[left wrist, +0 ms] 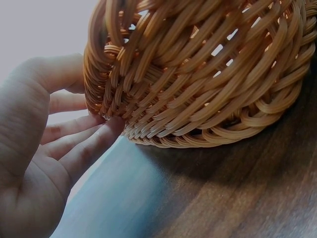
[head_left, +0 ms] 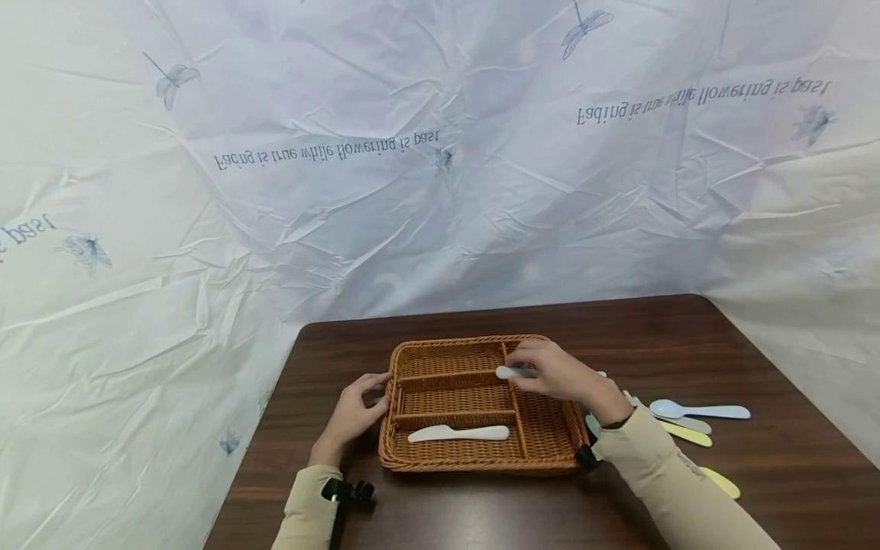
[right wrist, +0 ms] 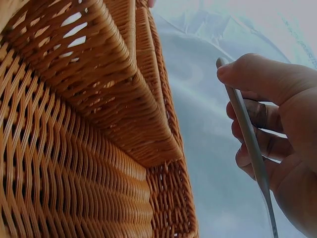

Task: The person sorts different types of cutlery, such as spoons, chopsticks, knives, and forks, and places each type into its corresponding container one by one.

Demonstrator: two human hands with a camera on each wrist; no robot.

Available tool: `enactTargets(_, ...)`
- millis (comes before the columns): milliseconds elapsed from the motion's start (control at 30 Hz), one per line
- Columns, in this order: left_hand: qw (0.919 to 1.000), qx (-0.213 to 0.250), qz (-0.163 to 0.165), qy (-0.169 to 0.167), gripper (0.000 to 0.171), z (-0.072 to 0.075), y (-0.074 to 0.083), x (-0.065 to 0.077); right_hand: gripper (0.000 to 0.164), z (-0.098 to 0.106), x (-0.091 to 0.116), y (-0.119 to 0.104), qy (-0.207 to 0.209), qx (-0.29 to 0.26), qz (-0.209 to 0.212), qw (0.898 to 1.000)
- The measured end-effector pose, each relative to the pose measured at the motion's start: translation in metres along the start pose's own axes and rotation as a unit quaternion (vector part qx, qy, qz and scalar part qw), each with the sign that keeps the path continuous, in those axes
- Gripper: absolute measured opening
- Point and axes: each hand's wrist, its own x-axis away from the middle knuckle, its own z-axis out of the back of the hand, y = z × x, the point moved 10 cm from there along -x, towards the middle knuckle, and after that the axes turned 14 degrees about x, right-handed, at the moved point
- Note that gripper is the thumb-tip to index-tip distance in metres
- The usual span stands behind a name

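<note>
Right fingers [right wrist: 271,145] pinch pale utensil [right wrist: 253,153] against thumb [right wrist: 265,74].

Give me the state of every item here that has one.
Wicker basket: upright on the table.
White knife: lying in the basket's near-left compartment.
Held utensil: raised, in the right grip.
Left grip: touching the basket's left end.
Pale spoon: lying right of the basket.
Yellow utensils: partly hidden.
Backdrop sheet: creased.
</note>
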Motion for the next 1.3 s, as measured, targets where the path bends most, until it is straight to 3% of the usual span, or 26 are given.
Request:
enactTargets(233,1.0000,-0.006,-0.001,0.007,0.043,0.004,-0.030,-0.003,0.018,-0.002,-0.007,-0.011,-0.010,-0.011,0.000,1.000)
enactTargets(867,0.9998,-0.012,0.000,0.017,0.042,0.003,-0.031,-0.003,0.020,-0.007,-0.026,-0.042,-0.008,-0.029,0.033,0.999)
enactTargets(1300,1.0000,0.000,0.005,0.007,0.043,0.006,-0.032,-0.003,0.018,-0.011,-0.042,-0.074,0.002,-0.018,0.082,0.996)
